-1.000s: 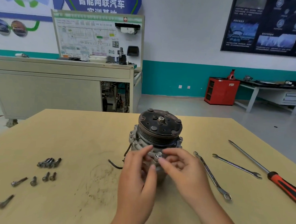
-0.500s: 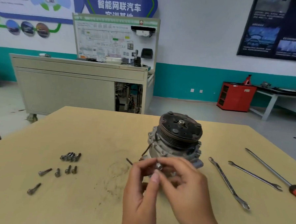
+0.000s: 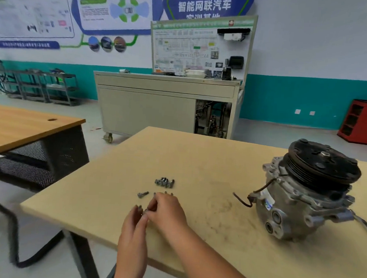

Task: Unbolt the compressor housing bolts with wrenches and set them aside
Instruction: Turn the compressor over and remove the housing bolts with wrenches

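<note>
While right hand (image 3: pixel 166 210) pinches a metal bolt (image 3: pixel 145 210), left hand (image 3: pixel 134 224) touching, ribbed compressor (image 3: pixel 303 196).

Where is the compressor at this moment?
In the head view the compressor lies on the right side of the tan table, well to the right of the loose bolts, with its black pulley end raised.
</note>
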